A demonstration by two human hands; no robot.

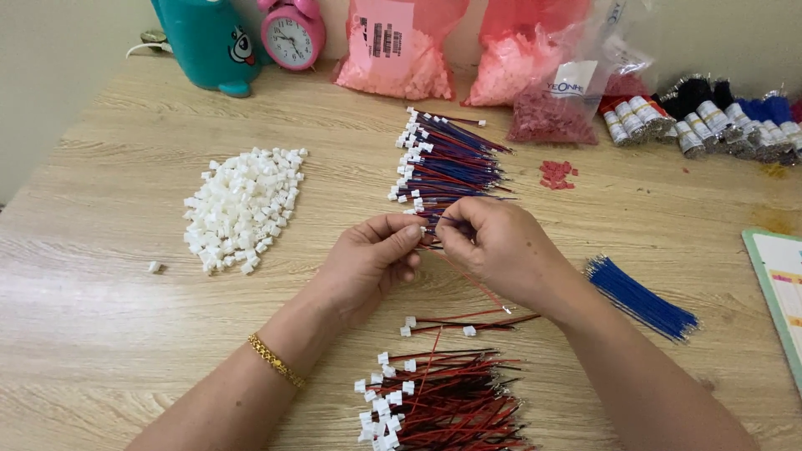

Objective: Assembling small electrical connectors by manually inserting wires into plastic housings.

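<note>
The left hand (372, 259) pinches a small white plastic connector housing (415, 224) between thumb and forefinger, fingers drawn narrow around it. The right hand (493, 246) meets it fingertip to fingertip, its thumb and forefinger closed on a thin wire (472, 280) that trails down from the pinch under the right palm; whether the wire end is already seated in the housing cannot be told.

Just beyond the fingertips lies a fanned row of finished leads with blue and red wires (443, 163), white housings lined up on their left ends. Just below the hands sit a few loose red and black leads (464, 321), and nearer the person a thicker heap of red and black leads with white housings (434, 405). Off to the left of the left hand is a pile of loose white housings (242, 205). To the right of the right wrist lies a bundle of blue wires (639, 296). Far past the fingers, along the back of the wooden table (100, 317), stand bags of pink parts (397, 58), a pink alarm clock (292, 33), a teal container (205, 42) and taped wire bundles (702, 121).
</note>
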